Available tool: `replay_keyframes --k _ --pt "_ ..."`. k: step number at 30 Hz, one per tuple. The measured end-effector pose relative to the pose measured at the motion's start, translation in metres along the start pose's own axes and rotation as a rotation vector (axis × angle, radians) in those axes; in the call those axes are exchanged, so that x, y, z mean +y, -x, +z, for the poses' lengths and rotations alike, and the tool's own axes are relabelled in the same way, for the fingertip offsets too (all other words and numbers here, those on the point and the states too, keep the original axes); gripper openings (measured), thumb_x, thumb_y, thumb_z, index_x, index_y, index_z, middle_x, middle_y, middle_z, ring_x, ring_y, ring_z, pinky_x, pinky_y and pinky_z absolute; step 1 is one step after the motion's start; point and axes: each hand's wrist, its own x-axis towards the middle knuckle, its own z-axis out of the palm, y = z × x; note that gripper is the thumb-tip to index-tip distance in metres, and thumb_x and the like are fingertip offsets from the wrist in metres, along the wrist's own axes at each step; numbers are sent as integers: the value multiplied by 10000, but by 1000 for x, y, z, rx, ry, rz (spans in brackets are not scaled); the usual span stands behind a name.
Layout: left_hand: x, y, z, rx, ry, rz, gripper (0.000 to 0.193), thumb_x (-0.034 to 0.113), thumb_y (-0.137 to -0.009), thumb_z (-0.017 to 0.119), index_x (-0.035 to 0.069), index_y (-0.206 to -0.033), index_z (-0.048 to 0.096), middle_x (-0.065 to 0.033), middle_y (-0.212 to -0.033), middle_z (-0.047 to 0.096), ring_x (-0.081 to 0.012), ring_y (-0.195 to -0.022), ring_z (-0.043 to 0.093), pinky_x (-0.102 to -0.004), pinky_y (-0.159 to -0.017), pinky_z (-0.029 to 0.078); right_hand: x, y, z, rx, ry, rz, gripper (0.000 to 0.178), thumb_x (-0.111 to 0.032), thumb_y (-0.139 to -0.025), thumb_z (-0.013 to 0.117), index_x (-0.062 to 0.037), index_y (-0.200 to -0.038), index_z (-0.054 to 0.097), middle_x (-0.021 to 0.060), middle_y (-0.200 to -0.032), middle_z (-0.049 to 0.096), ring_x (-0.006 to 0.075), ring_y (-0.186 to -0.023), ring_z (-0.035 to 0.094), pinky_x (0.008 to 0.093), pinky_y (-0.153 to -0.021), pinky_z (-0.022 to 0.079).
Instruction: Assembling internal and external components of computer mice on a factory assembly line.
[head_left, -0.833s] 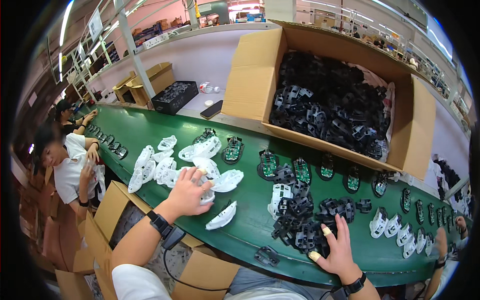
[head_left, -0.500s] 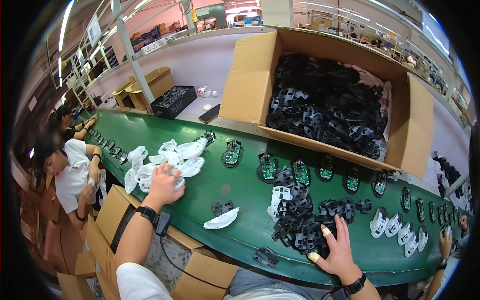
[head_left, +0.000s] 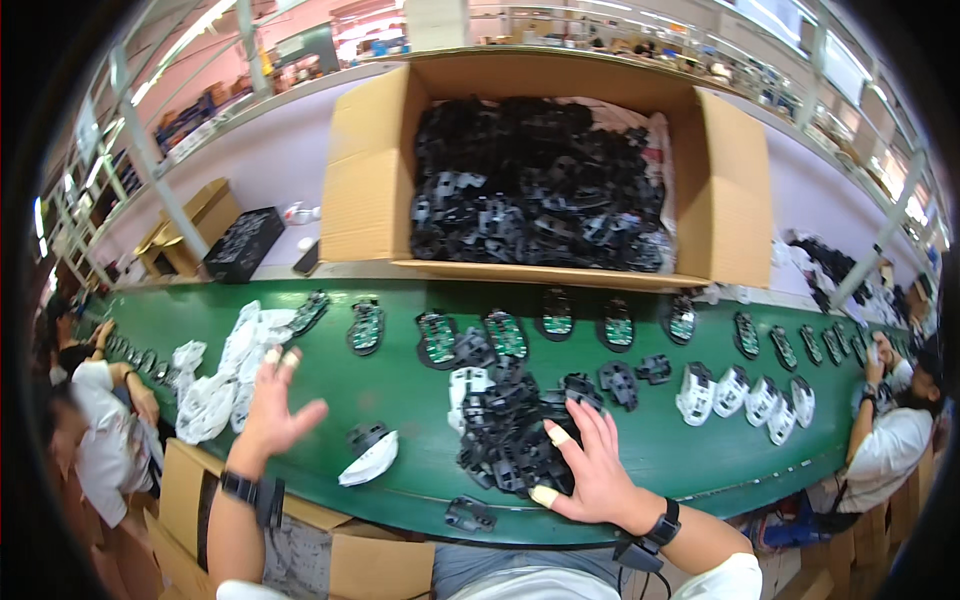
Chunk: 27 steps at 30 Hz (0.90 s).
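My left hand (head_left: 275,415) is raised over the green tabletop with fingers spread and nothing in it, just right of a heap of white plastic shells (head_left: 205,400). My right hand (head_left: 600,470) lies at the right edge of a pile of black plastic parts (head_left: 505,425), fingers apart and thumb against the pile; pale tape wraps two of its digits. Between the hands lie a single white shell (head_left: 370,458) and a black part (head_left: 366,436). Another black part (head_left: 470,513) rests by the table's near edge. Beyond the pile, green circuit boards on black bases (head_left: 436,338) stand in a row.
A big cardboard box (head_left: 550,268) full of black parts stands behind the table (head_left: 330,400). White shells with black details (head_left: 730,390) lie at right. A black crate (head_left: 245,245) and a phone (head_left: 307,258) are back left. People sit at both sides; open cartons (head_left: 380,568) stand below.
The view has turned right, so the scene sits further left. My left hand has come away from the white shells, its fingers spreading. My right hand stays at the black pile.
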Motion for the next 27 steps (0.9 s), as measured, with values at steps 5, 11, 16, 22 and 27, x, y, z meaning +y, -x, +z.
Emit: replay_keyframes --k 5,11,16,22,27 --pt "132 46 2 -307 -173 323 908 439 -690 870 103 -1460 524 -291 -1498 410 -488 -1373 430 -549 -1124 402 51 -34 -47 115 360 171 819 -642 -795 715 -177 -1451 556 262 -1594 321 541 -1463 252 718 -1164 146" --pt "88 47 37 -80 -116 203 764 232 -803 778 80 -1488 477 -221 -1298 596 -417 -1098 636 -478 -881 556 92 -24 -38 -192 145 184 1038 -706 -745 728 -192 -1581 388 307 -1599 306 556 -1468 272 708 -1187 131" --pt "20 44 36 71 -96 -115 770 201 -838 747 54 -1519 420 -253 -1322 574 -456 -1113 613 -486 -917 531 26 -8 -17 -181 -9 13 1309 -819 -622 764 -179 -1637 241 361 -1631 117 593 -1479 197 753 -1149 137" --pt "123 55 29 80 -12 485 1044 612 -674 848 171 -1534 452 -303 -1587 297 -568 -1451 267 -692 -1153 227 10 -15 10 -115 40 55 1185 -751 -700 747 -213 -1632 251 322 -1654 63 579 -1491 160 776 -1129 148" --pt "189 64 86 -101 -12 727 918 722 -732 746 250 -1485 515 -242 -1608 296 -544 -1468 263 -759 -1102 248 -8 -30 31 -136 -2 -22 1062 -684 -779 713 -202 -1619 279 314 -1653 90 588 -1483 173 772 -1128 178"
